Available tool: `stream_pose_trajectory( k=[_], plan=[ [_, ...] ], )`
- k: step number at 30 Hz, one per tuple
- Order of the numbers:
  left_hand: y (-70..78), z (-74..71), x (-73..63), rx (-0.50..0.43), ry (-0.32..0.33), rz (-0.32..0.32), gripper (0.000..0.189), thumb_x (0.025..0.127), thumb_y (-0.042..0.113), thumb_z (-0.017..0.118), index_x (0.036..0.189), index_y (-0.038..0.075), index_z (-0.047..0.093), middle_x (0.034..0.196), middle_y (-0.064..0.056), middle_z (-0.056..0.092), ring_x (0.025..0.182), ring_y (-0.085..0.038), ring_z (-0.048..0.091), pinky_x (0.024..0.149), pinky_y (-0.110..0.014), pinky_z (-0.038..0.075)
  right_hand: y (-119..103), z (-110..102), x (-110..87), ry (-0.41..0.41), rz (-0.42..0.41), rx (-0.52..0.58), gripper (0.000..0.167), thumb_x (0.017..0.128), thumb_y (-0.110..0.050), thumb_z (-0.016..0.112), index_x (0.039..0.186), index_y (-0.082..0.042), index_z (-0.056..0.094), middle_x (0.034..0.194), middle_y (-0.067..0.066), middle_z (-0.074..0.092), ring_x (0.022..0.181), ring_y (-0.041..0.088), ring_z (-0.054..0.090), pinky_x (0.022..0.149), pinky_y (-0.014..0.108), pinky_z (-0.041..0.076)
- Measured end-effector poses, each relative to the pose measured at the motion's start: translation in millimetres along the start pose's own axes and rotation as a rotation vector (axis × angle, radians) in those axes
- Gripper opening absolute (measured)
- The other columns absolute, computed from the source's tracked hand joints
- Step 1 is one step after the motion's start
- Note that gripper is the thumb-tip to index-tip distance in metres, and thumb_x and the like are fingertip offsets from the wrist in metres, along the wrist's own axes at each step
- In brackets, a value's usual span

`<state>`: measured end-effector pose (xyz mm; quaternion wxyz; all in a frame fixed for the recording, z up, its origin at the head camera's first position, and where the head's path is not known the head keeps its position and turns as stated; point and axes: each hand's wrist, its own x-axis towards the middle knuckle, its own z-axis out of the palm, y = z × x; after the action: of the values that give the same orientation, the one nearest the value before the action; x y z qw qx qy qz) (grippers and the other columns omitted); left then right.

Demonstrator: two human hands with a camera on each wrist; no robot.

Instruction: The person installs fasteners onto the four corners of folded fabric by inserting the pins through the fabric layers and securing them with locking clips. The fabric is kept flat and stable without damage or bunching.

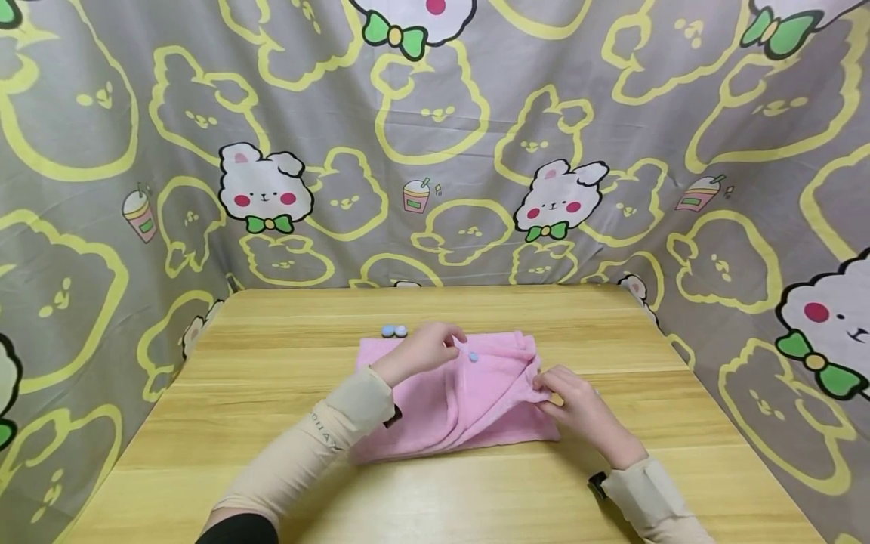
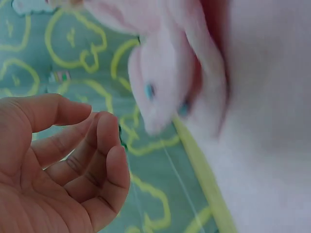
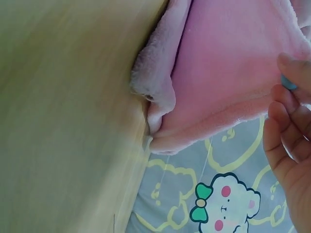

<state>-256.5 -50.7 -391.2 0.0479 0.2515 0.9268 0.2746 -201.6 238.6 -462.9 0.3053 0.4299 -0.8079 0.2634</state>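
A folded pink fleece cloth [image 1: 414,423] lies on the table, its right part lifted into a slanting fold. My right hand [image 1: 574,397] pinches the raised edge at the right side. In the right wrist view, a small blue button-like piece [image 3: 288,82] shows between thumb and fingers at the cloth [image 3: 228,63]. My left hand [image 1: 428,351] hovers over the cloth's upper middle, fingers loosely bent with nothing between them, as the left wrist view also shows. A round blue piece [image 1: 473,357] sits on the cloth just right of the left fingertips.
Two small round pieces, pale blue and white [image 1: 394,331], stand at the cloth's far left edge. The wooden table [image 1: 272,393] is bordered at the back and sides by a grey curtain [image 1: 469,181] printed with cartoon rabbits.
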Motion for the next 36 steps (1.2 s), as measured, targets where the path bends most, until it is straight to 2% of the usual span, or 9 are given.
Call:
stream_pose_trajectory(
  k=[5,8,13,16,21,24,27,32,36],
  plan=[
    [-29.3,-11.8,10.1,-0.022,0.068,-0.113,0.025,0.085,0.006,0.060,0.108,0.007,0.070,0.089,-0.008,0.068,0.074,-0.014,0.059,0.066,-0.024,0.048,-2,-3,0.2,-0.024,0.021,-0.020,0.019,0.074,-0.007,0.075,0.088,-0.010,0.062,0.084,-0.005,0.063,0.079,0.006,0.056,0.075,0.011,0.047],
    [-50.6,-17.2,16.6,-0.017,0.100,-0.155,0.023,0.083,0.004,0.059,0.103,0.004,0.070,0.089,-0.009,0.069,0.076,-0.015,0.061,0.065,-0.023,0.048,-3,-4,0.7,-0.033,0.031,-0.027,0.022,0.071,-0.005,0.076,0.088,-0.010,0.063,0.084,-0.005,0.063,0.080,0.006,0.057,0.075,0.011,0.047],
    [-76.1,-23.8,22.2,0.048,0.106,-0.217,0.022,0.080,0.003,0.061,0.100,0.001,0.070,0.089,-0.011,0.071,0.075,-0.017,0.062,0.068,-0.026,0.048,-3,-4,2.1,-0.022,0.012,-0.026,0.024,0.069,-0.002,0.076,0.087,-0.010,0.062,0.083,-0.005,0.063,0.079,0.006,0.057,0.075,0.011,0.048],
    [-83.7,-24.7,24.9,0.111,0.088,-0.252,0.023,0.079,0.002,0.062,0.101,0.000,0.069,0.094,-0.012,0.071,0.078,-0.020,0.061,0.074,-0.032,0.050,-3,-4,2.4,-0.020,0.006,-0.017,0.025,0.069,-0.001,0.076,0.087,-0.010,0.062,0.083,-0.005,0.063,0.078,0.006,0.056,0.074,0.011,0.048],
    [-91.4,-20.1,34.3,0.290,0.043,-0.277,0.022,0.081,0.005,0.066,0.102,0.000,0.070,0.105,-0.013,0.070,0.096,-0.030,0.062,0.089,-0.042,0.050,-3,-5,1.9,-0.028,0.010,-0.011,0.024,0.069,-0.001,0.076,0.087,-0.010,0.062,0.083,-0.006,0.062,0.078,0.006,0.056,0.075,0.010,0.047],
    [-94.6,-16.4,39.9,0.416,0.001,-0.305,0.014,0.086,0.008,0.063,0.097,0.002,0.070,0.106,-0.015,0.069,0.100,-0.035,0.063,0.089,-0.046,0.051,-3,-5,2.5,-0.032,0.013,-0.012,0.024,0.070,-0.001,0.076,0.087,-0.010,0.063,0.083,-0.005,0.063,0.079,0.006,0.056,0.075,0.010,0.048],
    [-95.6,-13.8,44.3,0.502,-0.040,-0.332,0.013,0.089,0.007,0.056,0.089,0.004,0.069,0.107,-0.017,0.069,0.101,-0.037,0.063,0.086,-0.049,0.053,-4,-6,2.8,-0.039,0.023,-0.009,0.025,0.069,-0.001,0.077,0.088,-0.010,0.063,0.084,-0.004,0.064,0.080,0.007,0.057,0.075,0.010,0.048],
    [-97.8,-9.4,49.7,0.513,-0.095,-0.357,0.019,0.092,0.003,0.049,0.087,0.004,0.067,0.112,-0.019,0.068,0.103,-0.038,0.063,0.088,-0.050,0.052,-5,-6,2.7,-0.044,0.034,-0.007,0.026,0.068,-0.002,0.078,0.088,-0.009,0.063,0.085,-0.004,0.065,0.080,0.007,0.058,0.076,0.009,0.048],
    [-99.4,-7.7,51.0,0.498,-0.104,-0.364,0.019,0.093,0.003,0.048,0.091,0.004,0.067,0.115,-0.019,0.068,0.103,-0.038,0.063,0.089,-0.050,0.051,-5,-6,2.8,-0.046,0.035,-0.013,0.023,0.071,-0.004,0.078,0.089,-0.010,0.063,0.085,-0.004,0.065,0.080,0.007,0.058,0.076,0.010,0.048]
  ],
)
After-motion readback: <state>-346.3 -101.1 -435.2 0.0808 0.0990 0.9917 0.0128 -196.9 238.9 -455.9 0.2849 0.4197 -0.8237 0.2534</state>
